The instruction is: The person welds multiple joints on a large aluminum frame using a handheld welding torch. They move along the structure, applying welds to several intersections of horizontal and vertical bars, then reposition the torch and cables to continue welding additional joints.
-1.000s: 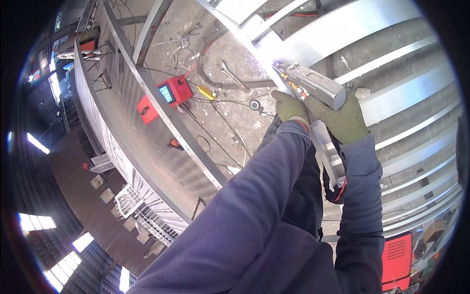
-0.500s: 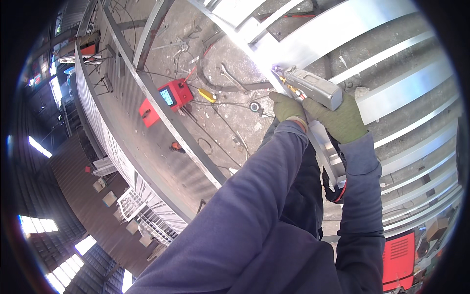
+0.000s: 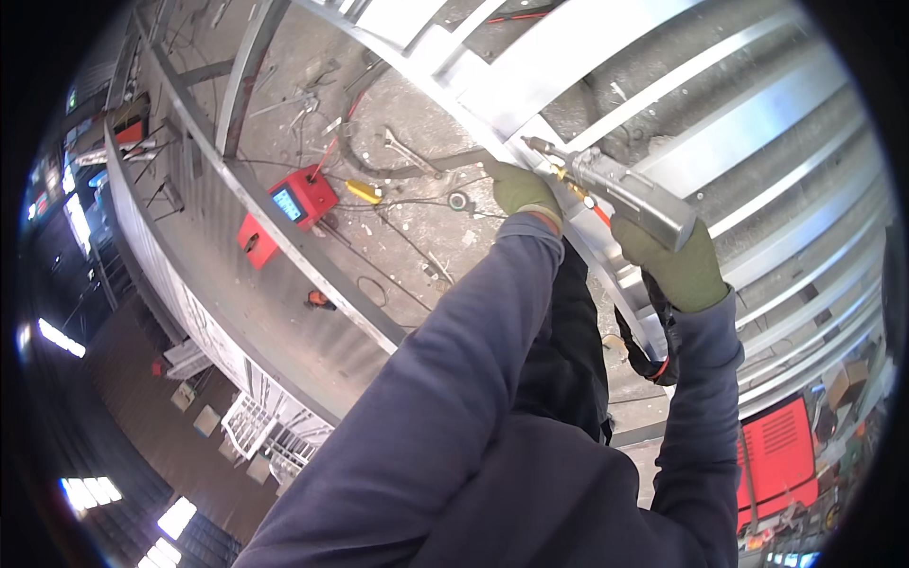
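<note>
Right hand (image 3: 676, 267) has drawn its torch (image 3: 625, 186) back, brown box (image 3: 846, 383) near red machine (image 3: 778, 454)

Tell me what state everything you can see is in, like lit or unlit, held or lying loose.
Left grip: gloved, at the frame's edge; finger closure unclear.
Right grip: gloved, closed around the torch.
Torch: held, no glow visible at its tip.
Frame: beneath the torch, slats spaced apart.
Screen: lit.
Wrench: lying loose on the floor.
Red cabinet: on or off, cannot tell.
</note>
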A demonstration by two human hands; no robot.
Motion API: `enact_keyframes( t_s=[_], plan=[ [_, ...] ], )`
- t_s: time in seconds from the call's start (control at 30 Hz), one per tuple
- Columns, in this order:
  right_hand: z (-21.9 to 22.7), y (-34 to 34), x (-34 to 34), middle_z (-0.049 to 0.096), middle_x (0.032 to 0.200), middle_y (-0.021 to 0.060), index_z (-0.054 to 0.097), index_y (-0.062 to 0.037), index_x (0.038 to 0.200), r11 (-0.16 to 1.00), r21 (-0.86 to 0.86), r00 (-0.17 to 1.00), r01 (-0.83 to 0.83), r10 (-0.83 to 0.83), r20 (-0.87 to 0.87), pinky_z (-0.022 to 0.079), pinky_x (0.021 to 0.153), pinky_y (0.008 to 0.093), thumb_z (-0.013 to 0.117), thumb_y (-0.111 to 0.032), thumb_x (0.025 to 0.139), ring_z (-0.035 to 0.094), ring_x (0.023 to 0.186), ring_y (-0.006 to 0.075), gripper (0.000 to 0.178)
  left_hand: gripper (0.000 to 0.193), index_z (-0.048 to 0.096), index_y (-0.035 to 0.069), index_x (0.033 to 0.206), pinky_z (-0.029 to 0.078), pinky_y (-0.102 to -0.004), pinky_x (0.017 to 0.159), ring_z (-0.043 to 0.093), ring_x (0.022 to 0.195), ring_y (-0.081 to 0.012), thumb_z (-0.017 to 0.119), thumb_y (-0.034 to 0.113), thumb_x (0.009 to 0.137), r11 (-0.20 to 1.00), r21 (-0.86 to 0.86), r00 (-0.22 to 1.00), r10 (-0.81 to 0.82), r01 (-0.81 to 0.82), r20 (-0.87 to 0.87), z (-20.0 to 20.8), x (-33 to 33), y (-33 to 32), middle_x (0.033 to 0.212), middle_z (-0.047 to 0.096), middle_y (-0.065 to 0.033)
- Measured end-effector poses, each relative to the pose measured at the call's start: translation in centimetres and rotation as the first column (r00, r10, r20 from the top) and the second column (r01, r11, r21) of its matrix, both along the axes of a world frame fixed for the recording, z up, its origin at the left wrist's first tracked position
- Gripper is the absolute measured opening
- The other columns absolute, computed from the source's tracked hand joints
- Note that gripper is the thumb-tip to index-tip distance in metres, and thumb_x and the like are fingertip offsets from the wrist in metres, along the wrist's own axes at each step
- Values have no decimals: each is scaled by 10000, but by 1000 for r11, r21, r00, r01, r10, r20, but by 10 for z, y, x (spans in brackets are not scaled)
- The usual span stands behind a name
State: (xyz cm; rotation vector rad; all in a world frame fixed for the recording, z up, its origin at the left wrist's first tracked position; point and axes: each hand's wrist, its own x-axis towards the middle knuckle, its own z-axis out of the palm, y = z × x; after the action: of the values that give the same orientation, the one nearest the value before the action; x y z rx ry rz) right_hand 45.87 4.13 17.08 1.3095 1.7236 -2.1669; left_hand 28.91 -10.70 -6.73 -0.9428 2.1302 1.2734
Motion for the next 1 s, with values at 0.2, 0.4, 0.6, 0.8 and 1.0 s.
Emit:
enact_keyframes(
  t_s=[0.2,0.4,0.6,0.8,1.0],
  plan=[
    [-3,-36,47,745,929,-19,796,-12,1251,993,57,985,103,-110,130,547,726,300,848,-210,985,672,806,93,335,728,689,-33,1405,612,-443,921,754,1111,-357,462,614,1158,874,478,989,20,-88,146,36,-2,-6,1261,761,-213],
    [5,-38,36,777,990,57,795,-14,1281,990,138,988,16,-37,147,572,770,322,852,-275,983,711,859,127,400,723,682,-2,1386,603,-379,771,739,883,-234,403,632,1177,944,315,953,-177,94,246,54,14,-52,1082,767,-112],
    [22,-28,5,850,1182,144,774,-8,1406,978,207,992,-3,-24,127,614,932,348,886,-321,972,795,1045,178,547,768,646,7,1440,584,-331,810,736,942,-198,367,679,1196,914,396,968,-16,-87,250,73,40,-41,1171,779,-96],
    [10,-15,-41,849,1179,104,772,23,1401,991,123,999,43,-44,10,614,905,318,928,-302,954,773,1013,142,574,910,546,-38,1606,552,-384,1100,702,1245,-327,383,740,1163,896,442,999,-29,36,-22,54,18,-3,1492,675,-191],
    [-16,-8,-67,820,1290,120,725,29,1470,995,6,990,102,-101,-96,626,944,315,931,-276,969,767,1124,154,622,967,588,-84,1535,543,-426,1131,703,1295,-388,325,766,1156,958,266,994,105,-104,10,78,7,36,1490,673,-277]
  ],
)
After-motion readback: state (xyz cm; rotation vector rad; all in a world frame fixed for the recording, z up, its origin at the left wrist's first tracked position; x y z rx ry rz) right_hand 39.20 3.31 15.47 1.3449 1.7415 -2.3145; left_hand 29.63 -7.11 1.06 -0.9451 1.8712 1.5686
